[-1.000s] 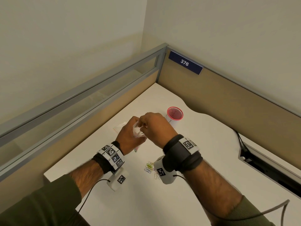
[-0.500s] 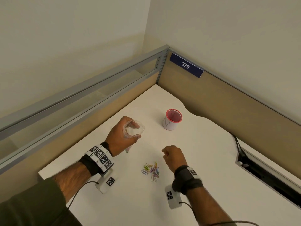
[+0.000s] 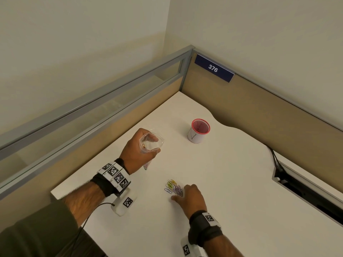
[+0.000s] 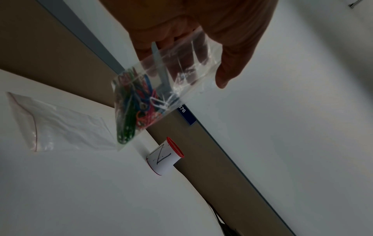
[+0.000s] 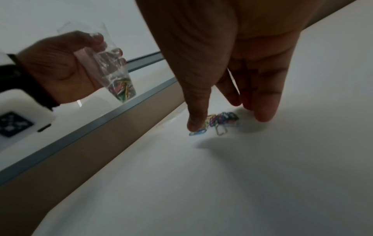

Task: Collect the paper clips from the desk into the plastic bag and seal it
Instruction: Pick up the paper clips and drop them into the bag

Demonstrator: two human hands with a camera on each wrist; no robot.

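Observation:
My left hand (image 3: 148,145) holds a clear plastic bag (image 3: 152,140) upright above the desk, its mouth held wide. Several coloured paper clips (image 4: 135,108) lie in the bag's lower corner. A small pile of coloured paper clips (image 3: 173,188) lies on the white desk (image 3: 232,182) in front of me. My right hand (image 3: 180,192) is down on that pile. In the right wrist view its thumb (image 5: 196,124) touches the clips on one side, the straight fingers (image 5: 262,111) stand on the other, and the pile (image 5: 222,119) lies between them, not pinched.
A white paper cup with a red rim (image 3: 199,130) stands behind the bag toward the desk's far corner. A second, empty zip bag (image 4: 60,124) lies flat on the desk by the partition. A cable slot (image 3: 306,193) opens at the right edge.
My right hand left the bag's mouth and dropped to the pile of clips on the desk. The left hand kept the bag and shifted slightly left.

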